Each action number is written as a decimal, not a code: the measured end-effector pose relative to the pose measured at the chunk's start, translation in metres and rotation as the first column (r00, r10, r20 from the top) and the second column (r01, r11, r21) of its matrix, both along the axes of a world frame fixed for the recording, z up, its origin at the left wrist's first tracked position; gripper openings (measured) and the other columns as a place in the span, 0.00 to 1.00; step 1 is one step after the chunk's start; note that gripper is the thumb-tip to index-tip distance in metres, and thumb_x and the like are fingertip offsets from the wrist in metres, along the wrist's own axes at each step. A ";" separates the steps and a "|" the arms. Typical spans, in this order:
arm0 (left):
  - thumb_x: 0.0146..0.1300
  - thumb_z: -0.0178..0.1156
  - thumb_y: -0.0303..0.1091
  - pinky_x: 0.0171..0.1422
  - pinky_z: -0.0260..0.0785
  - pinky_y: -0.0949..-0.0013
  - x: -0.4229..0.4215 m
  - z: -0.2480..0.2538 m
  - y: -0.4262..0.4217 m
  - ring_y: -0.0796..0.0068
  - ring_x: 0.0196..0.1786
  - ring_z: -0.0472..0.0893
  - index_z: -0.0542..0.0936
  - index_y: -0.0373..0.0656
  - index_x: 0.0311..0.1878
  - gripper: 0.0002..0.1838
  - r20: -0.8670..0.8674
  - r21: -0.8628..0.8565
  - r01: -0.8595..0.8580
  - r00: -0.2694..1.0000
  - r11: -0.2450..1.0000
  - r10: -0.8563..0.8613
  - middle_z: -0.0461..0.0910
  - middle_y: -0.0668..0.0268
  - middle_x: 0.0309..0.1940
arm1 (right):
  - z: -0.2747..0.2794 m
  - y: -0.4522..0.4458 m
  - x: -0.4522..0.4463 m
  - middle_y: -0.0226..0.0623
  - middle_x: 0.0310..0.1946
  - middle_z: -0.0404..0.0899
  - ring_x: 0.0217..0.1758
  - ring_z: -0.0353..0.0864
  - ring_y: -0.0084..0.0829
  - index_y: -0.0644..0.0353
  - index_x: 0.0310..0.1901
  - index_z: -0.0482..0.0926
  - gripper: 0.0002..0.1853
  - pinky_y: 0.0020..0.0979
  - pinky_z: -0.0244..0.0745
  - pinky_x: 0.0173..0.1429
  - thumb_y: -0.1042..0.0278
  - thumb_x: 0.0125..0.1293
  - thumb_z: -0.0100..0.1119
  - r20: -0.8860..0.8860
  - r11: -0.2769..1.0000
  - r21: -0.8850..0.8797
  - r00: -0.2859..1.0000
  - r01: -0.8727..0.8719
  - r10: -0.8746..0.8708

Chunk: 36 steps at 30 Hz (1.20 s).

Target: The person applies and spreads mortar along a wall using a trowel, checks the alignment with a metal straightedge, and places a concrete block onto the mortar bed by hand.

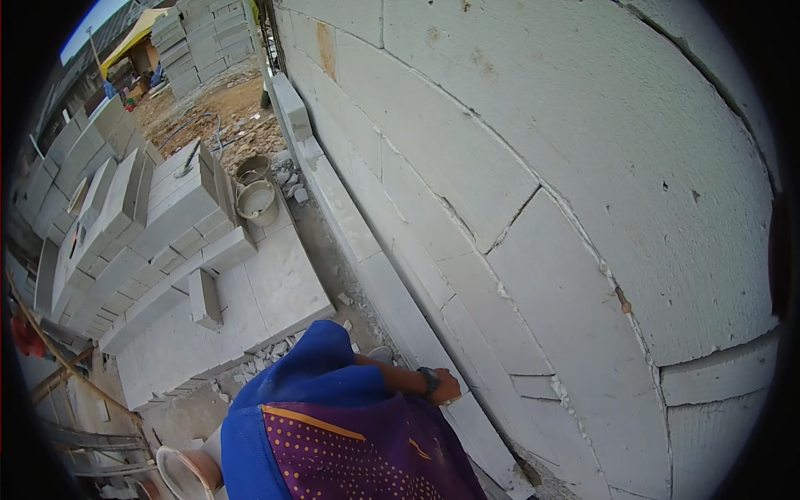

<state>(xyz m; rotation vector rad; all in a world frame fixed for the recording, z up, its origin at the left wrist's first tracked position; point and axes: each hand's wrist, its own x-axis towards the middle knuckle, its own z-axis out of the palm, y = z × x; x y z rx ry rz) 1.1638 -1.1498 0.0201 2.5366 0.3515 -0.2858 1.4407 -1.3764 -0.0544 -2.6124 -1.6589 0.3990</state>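
My left hand (447, 387), with a dark watch on its wrist, reaches across from the blue sleeve (308, 358). Its fingers are curled closed at the top of a long, low row of pale blocks (387, 287) beside the wall. What they hold, if anything, is too small to tell. Just beyond the hand rises the large pale block wall (517, 242), with rough mortar joints and a few gaps. My right hand is out of view.
Stacked blocks (175, 200) stand on the left, with a loose block (204, 298) in front. Buckets (258, 202) sit near them. Rubble (271, 354) lies along the platform edge. Another bucket (187, 473) and bamboo poles (75, 367) are at lower left.
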 end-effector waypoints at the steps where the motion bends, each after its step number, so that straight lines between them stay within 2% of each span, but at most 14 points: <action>1: 0.55 0.65 0.35 0.56 0.75 0.48 0.000 0.000 0.000 0.51 0.49 0.86 0.85 0.45 0.39 0.09 -0.002 0.000 0.005 1.000 1.000 -0.005 0.87 0.55 0.41 | 0.000 0.000 0.000 0.45 0.45 0.82 0.52 0.79 0.40 0.65 0.48 0.82 0.20 0.43 0.71 0.54 0.55 0.66 0.63 -0.002 1.000 0.003 1.000 0.002 -0.002; 8: 0.57 0.67 0.38 0.55 0.76 0.49 -0.001 0.009 0.000 0.50 0.49 0.86 0.84 0.45 0.40 0.10 0.002 0.001 0.017 1.000 1.000 -0.017 0.86 0.55 0.41 | 0.000 0.001 -0.002 0.45 0.44 0.83 0.51 0.80 0.40 0.66 0.48 0.82 0.20 0.43 0.73 0.52 0.56 0.66 0.64 -0.015 1.000 0.008 1.000 -0.005 0.005; 14: 0.59 0.68 0.40 0.56 0.75 0.49 0.000 0.015 -0.001 0.51 0.50 0.85 0.84 0.44 0.42 0.12 0.003 -0.064 0.002 1.000 0.998 -0.002 0.86 0.54 0.42 | 0.000 0.001 -0.006 0.45 0.43 0.83 0.50 0.81 0.39 0.66 0.47 0.82 0.19 0.42 0.74 0.50 0.56 0.65 0.64 -0.022 1.000 0.004 1.000 0.010 -0.009; 20: 0.58 0.69 0.40 0.60 0.73 0.49 -0.001 0.020 -0.001 0.52 0.53 0.85 0.84 0.43 0.43 0.13 -0.013 -0.090 -0.016 1.000 0.996 0.015 0.85 0.55 0.45 | 0.002 0.007 -0.008 0.45 0.42 0.83 0.48 0.82 0.39 0.67 0.47 0.82 0.19 0.42 0.75 0.48 0.57 0.65 0.65 -0.031 1.000 0.003 0.999 -0.007 0.007; 23: 0.58 0.70 0.41 0.61 0.72 0.49 -0.002 0.020 0.002 0.52 0.53 0.84 0.83 0.44 0.47 0.16 0.005 -0.074 -0.028 1.000 0.997 0.028 0.85 0.56 0.45 | 0.003 0.013 -0.009 0.45 0.42 0.83 0.48 0.82 0.39 0.67 0.47 0.82 0.19 0.41 0.75 0.48 0.58 0.65 0.65 -0.039 1.000 0.003 0.999 -0.027 0.027; 26: 0.61 0.69 0.45 0.61 0.72 0.48 -0.004 0.021 0.004 0.51 0.54 0.84 0.81 0.43 0.52 0.21 0.009 -0.106 -0.051 0.999 0.993 0.053 0.85 0.55 0.46 | 0.005 0.023 -0.012 0.45 0.42 0.83 0.47 0.83 0.38 0.67 0.46 0.82 0.19 0.41 0.76 0.47 0.58 0.65 0.66 -0.047 0.998 0.005 0.997 -0.063 0.064; 29: 0.64 0.67 0.51 0.62 0.71 0.48 -0.006 0.024 0.007 0.49 0.56 0.83 0.80 0.40 0.54 0.25 0.108 -0.142 -0.079 0.990 0.987 0.095 0.83 0.53 0.49 | 0.005 0.035 -0.018 0.45 0.41 0.83 0.46 0.83 0.38 0.67 0.46 0.82 0.18 0.41 0.76 0.46 0.58 0.65 0.66 -0.064 0.994 0.007 0.992 -0.111 0.111; 30: 0.66 0.64 0.55 0.63 0.71 0.47 -0.005 0.024 0.009 0.49 0.58 0.82 0.80 0.39 0.55 0.28 0.095 -0.135 -0.088 0.990 0.987 0.101 0.82 0.53 0.52 | 0.004 0.039 -0.021 0.45 0.41 0.84 0.46 0.83 0.38 0.67 0.46 0.82 0.18 0.41 0.77 0.46 0.59 0.65 0.66 -0.071 0.992 0.011 0.989 -0.127 0.128; 33: 0.67 0.62 0.56 0.64 0.71 0.47 -0.008 0.044 0.015 0.49 0.59 0.81 0.80 0.39 0.56 0.28 0.054 -0.141 -0.124 0.990 0.982 0.132 0.82 0.53 0.53 | 0.005 0.055 -0.029 0.45 0.41 0.84 0.46 0.84 0.38 0.68 0.46 0.82 0.18 0.41 0.77 0.45 0.59 0.65 0.66 -0.086 0.984 0.013 0.980 -0.178 0.179; 36: 0.69 0.61 0.55 0.64 0.71 0.47 -0.018 0.052 0.019 0.49 0.59 0.81 0.80 0.39 0.57 0.28 0.090 -0.196 -0.177 0.976 0.964 0.198 0.81 0.52 0.53 | 0.005 0.068 -0.039 0.45 0.40 0.84 0.45 0.84 0.38 0.68 0.46 0.83 0.18 0.40 0.78 0.44 0.59 0.64 0.67 -0.095 0.973 0.010 0.968 -0.231 0.231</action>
